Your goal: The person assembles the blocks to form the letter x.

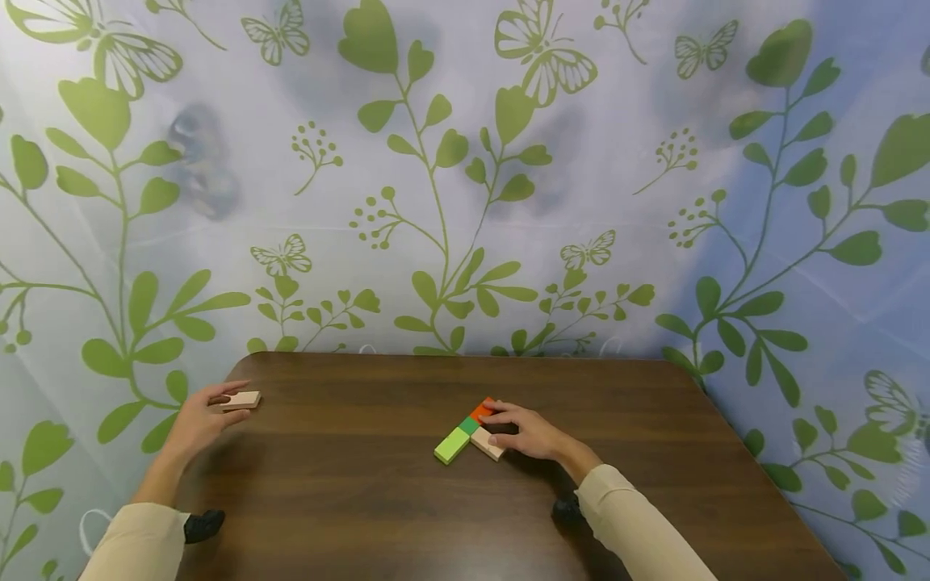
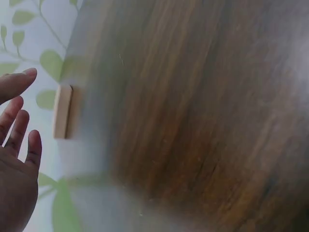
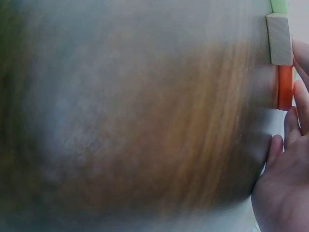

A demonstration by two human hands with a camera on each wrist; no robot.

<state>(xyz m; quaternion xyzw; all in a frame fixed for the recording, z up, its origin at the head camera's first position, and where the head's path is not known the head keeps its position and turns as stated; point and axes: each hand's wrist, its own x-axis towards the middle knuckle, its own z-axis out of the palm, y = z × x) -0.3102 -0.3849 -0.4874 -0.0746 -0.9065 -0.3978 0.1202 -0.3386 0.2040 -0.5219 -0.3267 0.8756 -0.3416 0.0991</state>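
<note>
At the table's left side, my left hand [image 1: 198, 426] reaches around a plain wooden block [image 1: 243, 400], thumb and fingers spread. A gap shows between those fingers and the block [image 2: 62, 112] in the left wrist view. Near the middle lie joined blocks: an orange one [image 1: 480, 411], a small dark green one [image 1: 469, 425], a light green one [image 1: 452, 446] and a plain wooden one [image 1: 483, 442]. My right hand [image 1: 536, 434] is over their right side, fingertips at the orange block [image 3: 285, 88] and thumb at the wooden one [image 3: 279, 39]. Its fingers look fairly straight.
The dark brown wooden table [image 1: 349, 500] ends at a back edge against a pale curtain [image 1: 450, 210] printed with green leaves and butterflies. Black straps [image 1: 204, 526] sit under both wrists, by the cream sleeves [image 1: 141, 542].
</note>
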